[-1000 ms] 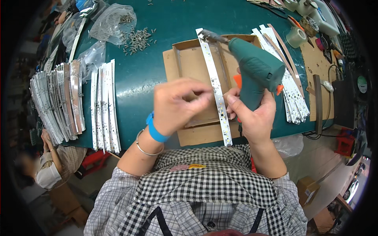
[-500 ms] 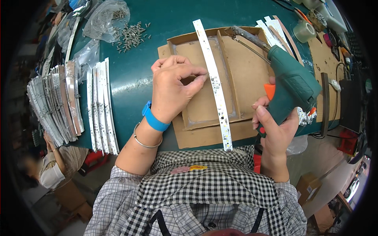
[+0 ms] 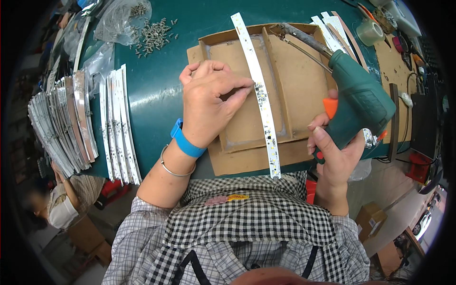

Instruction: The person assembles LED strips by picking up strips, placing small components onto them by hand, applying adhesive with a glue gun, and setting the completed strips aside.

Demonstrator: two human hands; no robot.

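A long white LED circuit strip (image 3: 261,95) lies across a shallow cardboard tray (image 3: 213,145), its lower end reaching over the tray's near edge. My left hand (image 3: 209,97) is above the tray, thumb and forefinger pinched together at the strip's left edge. Whatever sits between those fingertips is too small to make out. In my right hand (image 3: 337,154) is a green soldering gun (image 3: 361,95) with an orange trigger, my fingers wrapped round its handle. The gun's metal tip points up and left over the tray's far right part, apart from the strip.
Several similar strips (image 3: 118,128) lie in a row on the green table at left, beside a thicker stack (image 3: 61,123). Loose screws (image 3: 153,37) are heaped by a plastic bag (image 3: 121,26). More strips (image 3: 332,35) and a tape roll (image 3: 370,32) lie at far right.
My left fingertips have moved slightly right, up to the strip's edge. The soldering gun has shifted a little to the right in my right hand.
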